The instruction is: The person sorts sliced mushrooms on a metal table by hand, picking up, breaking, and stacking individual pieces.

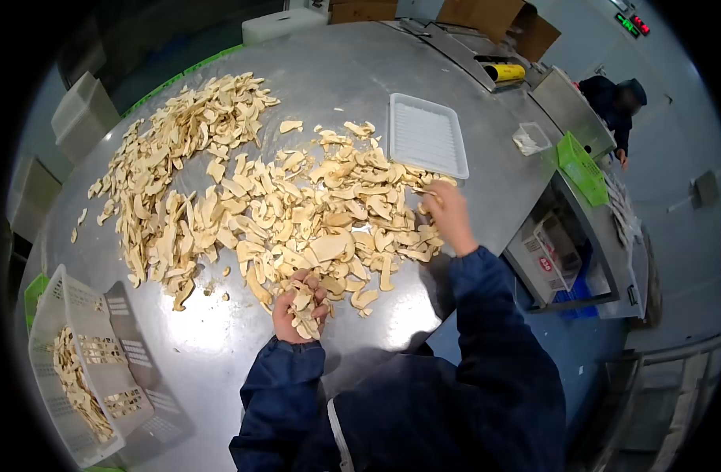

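Observation:
Pale sliced mushrooms (333, 245) lie in a broad, loose heap on the metal table, in front of me and to the left. My left hand (299, 308), at the near edge of the heap, is closed around a small bunch of mushroom slices (304, 307), palm turned up. At the heap's right edge, my right hand (449, 214) pinches a mushroom slice (425, 189) between fingers and thumb; part of it is hidden by the fingers. Just beyond this hand sits a white shallow tray (428, 135) with a ridged bottom and nothing visible in it.
A white perforated basket (75, 311) holding more slices stands at the table's near left. To the right are a green basket (581, 169), a small white container (531, 138) and a lower shelf unit. Another person (612, 106) bends over at the far right. Cardboard boxes (486, 17) stand behind.

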Demonstrator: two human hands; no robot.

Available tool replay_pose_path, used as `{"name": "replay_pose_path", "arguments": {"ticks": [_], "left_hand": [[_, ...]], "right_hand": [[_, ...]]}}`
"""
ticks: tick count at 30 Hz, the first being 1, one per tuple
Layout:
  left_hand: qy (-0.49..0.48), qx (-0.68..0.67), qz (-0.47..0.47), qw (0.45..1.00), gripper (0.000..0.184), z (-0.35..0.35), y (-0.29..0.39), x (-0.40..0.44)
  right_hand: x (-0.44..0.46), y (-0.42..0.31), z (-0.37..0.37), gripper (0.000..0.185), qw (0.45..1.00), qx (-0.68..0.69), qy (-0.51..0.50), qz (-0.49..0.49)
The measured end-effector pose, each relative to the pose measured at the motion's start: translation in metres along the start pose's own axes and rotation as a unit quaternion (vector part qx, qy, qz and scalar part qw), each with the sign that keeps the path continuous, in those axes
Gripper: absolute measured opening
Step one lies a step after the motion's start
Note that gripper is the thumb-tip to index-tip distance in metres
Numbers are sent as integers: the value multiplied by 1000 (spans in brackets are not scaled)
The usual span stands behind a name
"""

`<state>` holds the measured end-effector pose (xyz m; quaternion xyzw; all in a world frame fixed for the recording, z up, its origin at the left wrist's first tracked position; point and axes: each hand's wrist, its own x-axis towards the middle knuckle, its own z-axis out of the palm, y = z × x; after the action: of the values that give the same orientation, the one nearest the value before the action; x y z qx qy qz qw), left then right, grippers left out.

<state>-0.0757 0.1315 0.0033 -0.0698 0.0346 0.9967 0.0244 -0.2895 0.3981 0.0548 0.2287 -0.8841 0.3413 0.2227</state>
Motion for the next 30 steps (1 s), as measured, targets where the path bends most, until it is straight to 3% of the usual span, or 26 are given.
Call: {"name": "replay_pose_path", "arguments": {"ticks": [3,6,10,16,19,22,30], "left_hand": [[-7,10,-1,1000,43,-1,1,1],[2,4,4,1000,39,2,2,0],[13,2,-1,1000,37,4,2,-1],[11,18,2,1000,42,1,2,0],[15,17,0,1000,42,0,2,0],[15,12,-1,1000,42,0,2,0],[21,20,4,1000,42,1,1,0]], "right_hand": [[21,22,5,13,981,-178,-73,33],[31,35,17,10,964,-259,-54,-37],[52,57,18,14,972,-235,-25,11],[63,50,11,20,990,-51,-122,53],[68,54,24,21,993,-90,-52,63],[74,51,34,25,968,-207,-102,94],[66,35,49,46,975,-72,-211,-23]]}}
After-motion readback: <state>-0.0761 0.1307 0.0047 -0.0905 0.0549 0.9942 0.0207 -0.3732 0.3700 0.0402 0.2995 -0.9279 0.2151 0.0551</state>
